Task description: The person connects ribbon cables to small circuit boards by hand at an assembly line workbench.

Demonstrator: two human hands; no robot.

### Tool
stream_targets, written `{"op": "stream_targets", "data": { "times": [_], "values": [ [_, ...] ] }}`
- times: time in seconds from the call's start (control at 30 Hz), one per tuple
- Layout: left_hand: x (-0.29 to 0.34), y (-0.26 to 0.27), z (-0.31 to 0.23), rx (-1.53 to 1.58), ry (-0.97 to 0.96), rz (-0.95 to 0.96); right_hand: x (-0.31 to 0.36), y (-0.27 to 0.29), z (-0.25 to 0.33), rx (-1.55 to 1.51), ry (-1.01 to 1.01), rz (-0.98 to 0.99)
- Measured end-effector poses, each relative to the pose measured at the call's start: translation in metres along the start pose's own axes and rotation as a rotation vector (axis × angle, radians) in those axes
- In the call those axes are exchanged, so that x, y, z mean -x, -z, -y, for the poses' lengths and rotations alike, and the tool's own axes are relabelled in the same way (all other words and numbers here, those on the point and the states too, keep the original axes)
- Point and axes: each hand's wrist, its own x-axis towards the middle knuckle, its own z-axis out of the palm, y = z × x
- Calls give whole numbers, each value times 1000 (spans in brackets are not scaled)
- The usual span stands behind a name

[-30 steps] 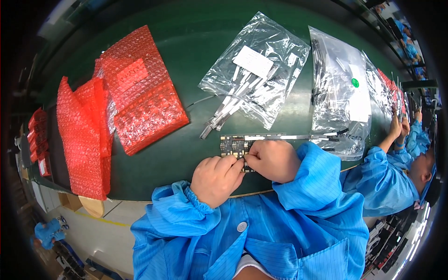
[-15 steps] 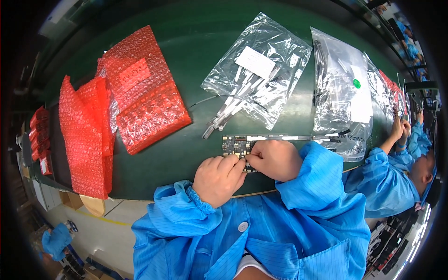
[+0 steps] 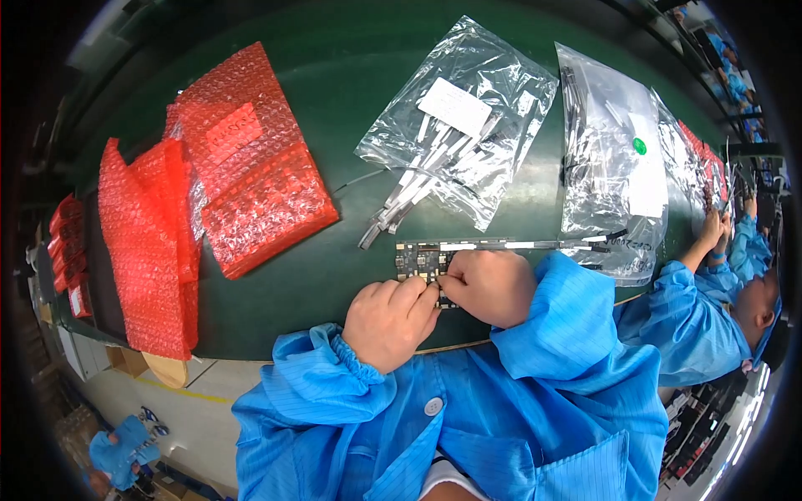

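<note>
My left hand (image 3: 390,324) and right hand (image 3: 491,286) meet, fingers curled, over the circuit board (image 3: 411,262) on the green table (image 3: 276,309); whether they pinch anything I cannot tell; I judge this close fingertip work whose next move calls for light, steady control.

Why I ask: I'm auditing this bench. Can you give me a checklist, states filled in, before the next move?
1. Left hand at board: ok.
2. Right hand at board: ok.
3. Whole board visible: not ok, hands cover part.
4. Firm grip between the fingertips: cannot tell, too small.
5. Strip visible along board's far edge: ok.
6. Red wrap off board: ok, green table shows between.
</note>
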Motion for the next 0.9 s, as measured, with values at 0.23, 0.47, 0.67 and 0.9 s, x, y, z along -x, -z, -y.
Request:
{"op": "stream_targets", "data": {
  "times": [0.23,0.47,0.67,0.9],
  "values": [
    [1,2,1,-10,-5,-14,1,-2,-4,-28,11,3],
    [1,30,20,148,325,-271,23,34,6,138,254,-82],
    [-28,45,27,-143,229,-258,10,43,8,77,299,-175],
    [-47,31,35,-206,138,-189,16,36,2,4,248,-83]
  ]
}}
